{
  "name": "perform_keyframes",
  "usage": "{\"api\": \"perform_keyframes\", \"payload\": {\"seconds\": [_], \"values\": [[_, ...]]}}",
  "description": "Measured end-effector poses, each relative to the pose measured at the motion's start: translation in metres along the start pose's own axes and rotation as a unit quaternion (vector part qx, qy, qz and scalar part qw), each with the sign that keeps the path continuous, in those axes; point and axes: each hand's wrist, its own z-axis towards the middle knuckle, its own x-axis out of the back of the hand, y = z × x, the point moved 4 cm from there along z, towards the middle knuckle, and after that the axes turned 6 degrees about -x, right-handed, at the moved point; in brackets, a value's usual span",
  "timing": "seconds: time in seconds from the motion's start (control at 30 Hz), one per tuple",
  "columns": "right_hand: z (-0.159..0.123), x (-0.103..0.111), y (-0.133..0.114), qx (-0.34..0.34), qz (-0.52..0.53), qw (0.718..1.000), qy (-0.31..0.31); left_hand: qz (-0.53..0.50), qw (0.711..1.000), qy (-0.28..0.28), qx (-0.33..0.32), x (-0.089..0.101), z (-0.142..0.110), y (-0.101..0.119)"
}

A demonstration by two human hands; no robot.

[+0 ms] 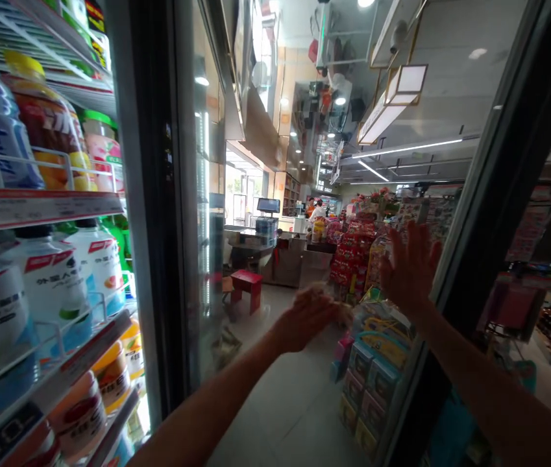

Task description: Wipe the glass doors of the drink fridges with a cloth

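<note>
A glass cooler door [474, 162] with a dark frame stands swung out in front of me. My right hand [411, 269] is raised with its fingers spread, palm toward the pane near the frame's right side. Lower and further left, my left hand [307, 319] reaches to the glass with its fingers together. A pale, blurred patch shows around its fingertips, and I cannot make out whether it is a cloth or a reflection. On the left, lit cooler shelves [41, 206] hold white-labelled bottles [51, 279] and a bottle with a yellow cap [46, 117].
Through the glass I see a red stool [246, 288], a checkout counter [299, 259] with a monitor [268, 205], and stacked red packages [353, 250]. Boxed goods [370, 383] stand close behind the pane at lower right. The cooler's dark upright [151, 194] is at left.
</note>
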Motion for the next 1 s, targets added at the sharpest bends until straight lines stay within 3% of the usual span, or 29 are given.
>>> {"api": "perform_keyframes", "payload": {"seconds": [0.03,0.07,0.1,0.17,0.23,0.27,0.33,0.4,0.43,0.47,0.53,0.6,0.63,0.7,0.73,0.83,0.9,0.93,1.0], "values": [[-0.002,-0.002,-0.001,0.006,0.000,1.000,0.004,-0.010,1.000,-0.003,-0.027,-0.001,-0.010,0.001],[-0.003,-0.003,0.000,0.010,0.000,1.000,0.009,-0.006,1.000,0.004,-0.008,0.001,-0.023,-0.007],[-0.003,-0.004,0.001,0.014,0.000,1.000,0.014,0.011,0.998,0.021,0.058,0.005,-0.036,-0.024],[-0.002,-0.008,0.002,0.026,0.002,0.999,0.018,0.067,0.966,0.071,0.237,0.015,-0.062,-0.064],[-0.003,-0.013,0.000,0.035,0.005,0.999,0.016,0.100,0.938,0.100,0.315,0.020,-0.075,-0.078],[-0.005,-0.016,-0.002,0.032,0.007,0.999,0.017,0.094,0.948,0.087,0.293,0.018,-0.073,-0.071],[-0.010,-0.019,-0.006,0.010,0.014,1.000,0.024,0.046,0.990,0.021,0.133,0.005,-0.063,-0.037],[-0.018,-0.022,-0.011,-0.006,0.023,0.999,0.030,-0.008,0.998,-0.042,-0.039,-0.007,-0.061,-0.004],[-0.022,-0.023,-0.013,-0.006,0.027,0.999,0.032,-0.017,0.996,-0.054,-0.068,-0.009,-0.066,-0.001],[-0.026,-0.024,-0.015,-0.001,0.031,0.999,0.034,-0.006,0.998,-0.046,-0.038,-0.008,-0.073,-0.010],[-0.031,-0.024,-0.016,0.008,0.037,0.999,0.038,0.056,0.988,0.009,0.144,0.002,-0.096,-0.049],[-0.033,-0.025,-0.015,0.002,0.041,0.998,0.040,0.116,0.943,0.072,0.305,0.014,-0.120,-0.081],[-0.033,-0.025,-0.014,-0.001,0.042,0.998,0.042,0.130,0.928,0.088,0.339,0.016,-0.127,-0.085],[-0.033,-0.024,-0.013,-0.007,0.049,0.998,0.042,0.128,0.934,0.081,0.324,0.012,-0.125,-0.067],[-0.033,-0.025,-0.013,-0.011,0.053,0.998,0.038,0.114,0.951,0.065,0.281,0.008,-0.119,-0.048],[-0.033,-0.025,-0.012,-0.013,0.059,0.998,0.029,0.037,0.998,0.004,0.060,-0.005,-0.105,0.005],[-0.034,-0.025,-0.013,-0.003,0.054,0.998,0.033,0.003,1.000,-0.024,-0.008,-0.003,-0.109,0.007],[-0.034,-0.024,-0.013,0.003,0.050,0.998,0.036,0.012,0.999,-0.019,0.027,0.000,-0.114,-0.005],[-0.033,-0.024,-0.014,0.008,0.039,0.999,0.032,0.067,0.978,0.032,0.195,0.009,-0.123,-0.039]]}}
